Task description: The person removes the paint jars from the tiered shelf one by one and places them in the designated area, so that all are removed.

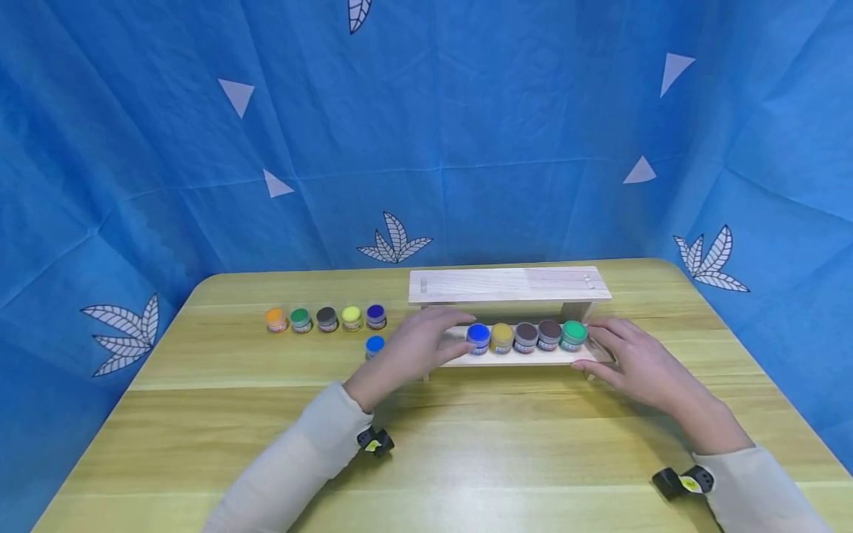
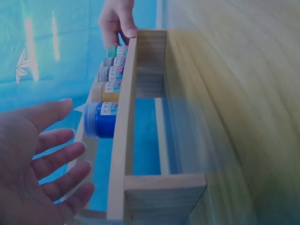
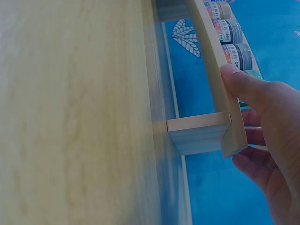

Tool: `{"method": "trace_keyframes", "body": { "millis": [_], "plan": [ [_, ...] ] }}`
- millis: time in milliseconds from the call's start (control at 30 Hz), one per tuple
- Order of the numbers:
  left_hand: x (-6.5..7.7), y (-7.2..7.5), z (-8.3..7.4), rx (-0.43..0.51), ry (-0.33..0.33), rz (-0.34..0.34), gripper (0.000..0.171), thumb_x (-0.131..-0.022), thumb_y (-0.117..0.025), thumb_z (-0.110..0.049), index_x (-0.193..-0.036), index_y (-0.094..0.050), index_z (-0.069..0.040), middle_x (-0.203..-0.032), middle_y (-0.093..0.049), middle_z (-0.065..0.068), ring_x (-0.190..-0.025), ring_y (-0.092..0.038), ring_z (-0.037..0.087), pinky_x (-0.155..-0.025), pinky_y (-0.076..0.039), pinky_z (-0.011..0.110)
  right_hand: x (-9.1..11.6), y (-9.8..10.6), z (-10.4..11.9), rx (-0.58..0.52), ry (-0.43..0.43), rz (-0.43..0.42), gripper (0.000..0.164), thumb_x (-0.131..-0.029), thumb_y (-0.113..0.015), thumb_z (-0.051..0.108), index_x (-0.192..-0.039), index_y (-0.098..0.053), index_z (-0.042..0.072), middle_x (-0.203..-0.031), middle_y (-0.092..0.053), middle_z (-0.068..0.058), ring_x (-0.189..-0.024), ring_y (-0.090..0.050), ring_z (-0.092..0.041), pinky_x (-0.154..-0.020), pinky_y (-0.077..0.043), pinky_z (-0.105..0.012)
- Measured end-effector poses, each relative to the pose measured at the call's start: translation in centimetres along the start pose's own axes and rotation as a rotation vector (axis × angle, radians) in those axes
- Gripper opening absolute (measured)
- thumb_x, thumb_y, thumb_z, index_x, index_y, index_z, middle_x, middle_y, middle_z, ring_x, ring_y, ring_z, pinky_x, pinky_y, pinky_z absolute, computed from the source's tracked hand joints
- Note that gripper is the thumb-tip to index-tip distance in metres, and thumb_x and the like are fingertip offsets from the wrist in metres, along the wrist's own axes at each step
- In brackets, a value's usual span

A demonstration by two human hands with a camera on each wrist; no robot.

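Note:
A two-tier wooden rack stands on the table. Along its lower board sit a blue paint jar, a yellow ochre jar, two dark jars and a green jar. My left hand hovers by the board's left end, fingers spread and relaxed. In the left wrist view a gap separates that hand from the blue jar. My right hand holds the rack's right end beside the green jar. Its thumb presses the front edge and its fingers curl around the end.
Left of the rack stands a row of jars: orange, green, dark, yellow and dark blue. A lighter blue jar is partly behind my left wrist. A blue curtain hangs behind the table.

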State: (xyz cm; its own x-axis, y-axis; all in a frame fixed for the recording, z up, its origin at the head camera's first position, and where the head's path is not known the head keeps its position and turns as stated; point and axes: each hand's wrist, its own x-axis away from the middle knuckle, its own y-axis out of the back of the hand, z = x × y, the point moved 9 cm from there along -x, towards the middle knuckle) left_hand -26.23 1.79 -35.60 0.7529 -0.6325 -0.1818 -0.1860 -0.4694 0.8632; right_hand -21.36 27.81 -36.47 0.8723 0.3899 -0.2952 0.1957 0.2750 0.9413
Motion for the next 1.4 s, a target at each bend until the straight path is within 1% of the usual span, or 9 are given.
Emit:
{"method": "trace_keyframes", "body": {
  "millis": [200,300,367,433,567,667,1000,1267,1400],
  "plan": [
    [-0.7,-0.9,-0.5,-0.076,0.010,0.001,0.052,-0.092,-0.063,-0.049,-0.134,-0.060,-0.018,-0.132,-0.060,0.000,-0.124,-0.053,0.022,-0.105,-0.042,0.043,0.0,0.0,0.0,0.002,0.000,-0.003,0.061,-0.082,-0.079,0.038,-0.123,-0.062,-0.004,-0.123,-0.058,-0.019,-0.114,-0.053,-0.041,-0.095,-0.044,-0.059],
    [-1.1,-1.2,-0.6,-0.101,0.027,0.005,0.053,-0.092,-0.064,-0.049,-0.134,-0.060,-0.018,-0.132,-0.060,0.001,-0.124,-0.053,0.023,-0.108,-0.037,0.050,0.0,0.0,0.0,0.002,-0.001,-0.003,0.060,-0.081,-0.080,0.036,-0.122,-0.062,-0.004,-0.122,-0.059,-0.019,-0.114,-0.053,-0.041,-0.095,-0.044,-0.059],
    [-1.2,-1.4,-0.6,-0.114,0.039,0.007,0.054,-0.092,-0.063,-0.050,-0.135,-0.059,-0.018,-0.132,-0.061,0.001,-0.125,-0.053,0.024,-0.109,-0.036,0.052,0.0,0.0,0.0,0.003,-0.001,-0.001,0.060,-0.081,-0.080,0.037,-0.122,-0.062,-0.004,-0.122,-0.059,-0.019,-0.114,-0.053,-0.041,-0.095,-0.044,-0.059],
    [-1.4,-1.5,-0.7,-0.125,0.042,0.009,0.055,-0.092,-0.062,-0.051,-0.135,-0.059,-0.018,-0.131,-0.061,0.000,-0.123,-0.054,0.023,-0.108,-0.037,0.050,0.0,0.0,0.0,0.004,0.000,-0.001,0.060,-0.081,-0.080,0.037,-0.121,-0.063,-0.004,-0.121,-0.059,-0.019,-0.113,-0.054,-0.041,-0.095,-0.044,-0.059],
    [-1.7,-1.7,-1.0,-0.149,0.028,0.006,0.055,-0.092,-0.060,-0.053,-0.134,-0.060,-0.017,-0.128,-0.063,0.000,-0.117,-0.058,0.020,-0.100,-0.046,0.037,0.0,0.0,0.0,0.006,0.001,0.000,0.060,-0.082,-0.079,0.038,-0.121,-0.063,-0.004,-0.120,-0.059,-0.019,-0.113,-0.054,-0.041,-0.094,-0.044,-0.059],
    [-1.9,-1.8,-1.2,-0.161,0.016,-0.001,0.054,-0.092,-0.060,-0.053,-0.131,-0.062,-0.016,-0.125,-0.064,0.000,-0.113,-0.060,0.019,-0.096,-0.050,0.033,0.0,0.0,0.0,0.006,0.000,0.002,0.060,-0.082,-0.079,0.039,-0.121,-0.063,-0.004,-0.120,-0.059,-0.019,-0.113,-0.054,-0.041,-0.094,-0.044,-0.059],
    [-2.2,-2.0,-1.4,-0.149,0.017,-0.001,0.048,-0.092,-0.063,-0.049,-0.128,-0.064,-0.017,-0.122,-0.066,-0.001,-0.109,-0.062,0.017,-0.090,-0.052,0.029,0.0,0.0,0.0,0.005,0.004,-0.005,0.059,-0.082,-0.079,0.038,-0.121,-0.063,-0.003,-0.120,-0.059,-0.018,-0.112,-0.055,-0.040,-0.094,-0.045,-0.059],
    [-2.0,-1.9,-1.0,-0.079,0.025,0.019,0.047,-0.091,-0.066,-0.046,-0.129,-0.064,-0.017,-0.122,-0.065,-0.001,-0.105,-0.062,0.014,-0.085,-0.053,0.024,-0.1,0.0,0.1,0.007,0.002,-0.003,0.059,-0.083,-0.078,0.040,-0.121,-0.063,-0.003,-0.120,-0.059,-0.018,-0.113,-0.054,-0.040,-0.094,-0.045,-0.059],
    [-1.7,-1.5,-0.9,-0.050,0.006,0.008,0.045,-0.091,-0.067,-0.044,-0.128,-0.064,-0.018,-0.122,-0.065,-0.002,-0.103,-0.062,0.012,-0.082,-0.052,0.022,0.0,0.0,0.0,0.009,0.005,-0.010,0.059,-0.082,-0.079,0.038,-0.121,-0.063,-0.003,-0.120,-0.059,-0.018,-0.112,-0.055,-0.040,-0.093,-0.045,-0.059]
  ]
}}
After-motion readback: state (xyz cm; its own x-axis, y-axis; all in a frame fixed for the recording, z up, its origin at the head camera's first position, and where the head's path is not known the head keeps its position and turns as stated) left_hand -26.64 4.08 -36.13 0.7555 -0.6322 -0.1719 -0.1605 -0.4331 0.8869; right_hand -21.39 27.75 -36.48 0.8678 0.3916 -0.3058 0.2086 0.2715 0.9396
